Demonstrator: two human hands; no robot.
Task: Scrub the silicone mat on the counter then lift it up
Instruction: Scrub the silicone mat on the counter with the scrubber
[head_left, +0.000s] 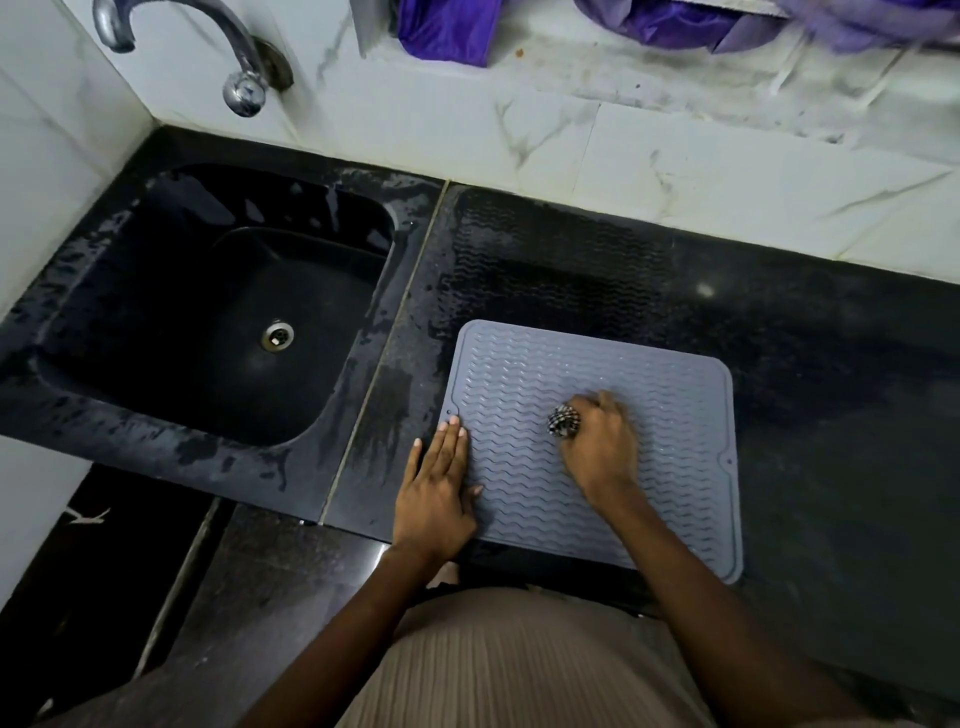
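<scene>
At the far left a black sink (171, 312) is set into the dark stone counter (831, 364), its basin wet and streaked, with a round metal drain (277, 335) near the middle of its floor. Above its back left corner a curved metal tap (228, 57) comes off the white marble-patterned wall tiles (649, 171). A thin pale seam (384, 353) runs down the counter between the sink section and the slab to its right. Just past that seam the left hand (436, 493) lies flat, fingers straight and close together, pressing down on the left edge of the silicone mat (665, 514); the fingertips reach a small hole in the mat's rim and the thumb spreads out to the right onto the wavy surface. It grips nothing. The mat is grey, rectangular with rounded corners and a ribbed wave pattern, and it lies flat on the counter at the near edge, right of the sink. On the bare counter behind it a wet wavy imprint (550, 260) shows in the same pattern. Near the mat's middle the right hand (597, 441) is curled, fingers and thumb closed around a metal scrubber (564, 421), which sticks out at the hand's left side and touches the mat. Along the top, purple cloth (447, 26) hangs against the wall.
</scene>
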